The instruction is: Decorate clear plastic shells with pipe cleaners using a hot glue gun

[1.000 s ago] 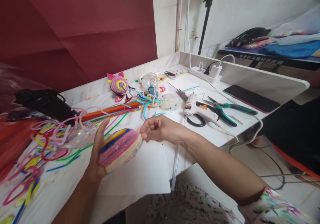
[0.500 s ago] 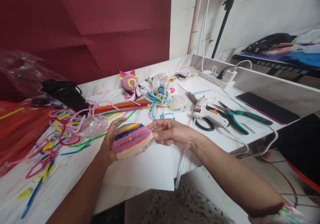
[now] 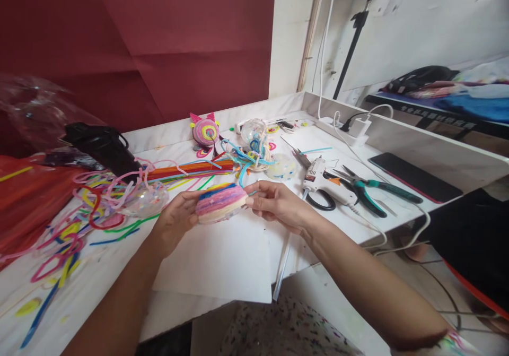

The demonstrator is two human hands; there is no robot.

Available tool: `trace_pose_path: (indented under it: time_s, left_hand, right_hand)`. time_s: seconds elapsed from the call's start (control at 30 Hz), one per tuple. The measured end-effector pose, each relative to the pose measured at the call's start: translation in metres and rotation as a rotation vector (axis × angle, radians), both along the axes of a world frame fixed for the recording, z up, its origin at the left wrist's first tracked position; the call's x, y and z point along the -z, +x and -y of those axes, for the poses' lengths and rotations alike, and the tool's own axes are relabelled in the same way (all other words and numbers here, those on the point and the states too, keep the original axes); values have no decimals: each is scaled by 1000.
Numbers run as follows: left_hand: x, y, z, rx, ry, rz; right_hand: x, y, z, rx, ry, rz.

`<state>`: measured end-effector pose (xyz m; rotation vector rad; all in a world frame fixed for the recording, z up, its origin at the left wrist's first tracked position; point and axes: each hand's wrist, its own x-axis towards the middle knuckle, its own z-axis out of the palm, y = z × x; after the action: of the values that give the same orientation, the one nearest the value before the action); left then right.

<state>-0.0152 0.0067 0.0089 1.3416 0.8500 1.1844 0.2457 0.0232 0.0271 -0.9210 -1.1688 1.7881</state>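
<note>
Worktop [image 3: 103, 279] crowded around striped piece [image 3: 220, 202]

The striped piece, rounded and banded in yellow, blue, pink and cream, is held up over the worktop, near a white sheet [image 3: 222, 268]. Left hand [image 3: 172, 222] is closed around its left end, thumb low and fingers higher; right hand [image 3: 274, 205] pinches its right edge between thumb and fingers.

Just beyond the piece lies a bundle of straight pipe cleaners [image 3: 186, 170], mostly orange. Blue and cream strands [image 3: 254, 154] tangle beside its right end, with 1 clear ball [image 3: 253, 131] among them. Farther back sits a pink eared ornament [image 3: 205, 132].

To the left, looped pipe cleaners [image 3: 95, 202] spread in a heap close to the left forearm, around a speckled clear ball [image 3: 145, 199]. A black object [image 3: 99, 146] and red plastic [image 3: 32, 202] lie behind and beside them.

To the right, a white glue gun [image 3: 328, 186] lies over the scissors [image 3: 322, 199], partly hiding them. Its clear stick [image 3: 283, 271] runs beside the sheet to the front edge. Green-handled pliers [image 3: 371, 189] lie next to the gun, a phone [image 3: 415, 175] past them, and a power strip [image 3: 353, 133] at the back.
</note>
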Motion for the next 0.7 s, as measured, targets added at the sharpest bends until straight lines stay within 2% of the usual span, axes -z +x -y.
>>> trace_pose_path:
  time_s: [0.23,0.4,0.7]
  left_hand:
    - [-2,4,2,-23,-24,-12]
    - [-4,5,2,-74,-38,-14]
    - [-4,4,3,-184,-94,-304]
  right_hand:
    - [7,-13,0,97,39,49]
    - [9,-25,1,102,89,102]
    - [26,-42,2,132,245,268]
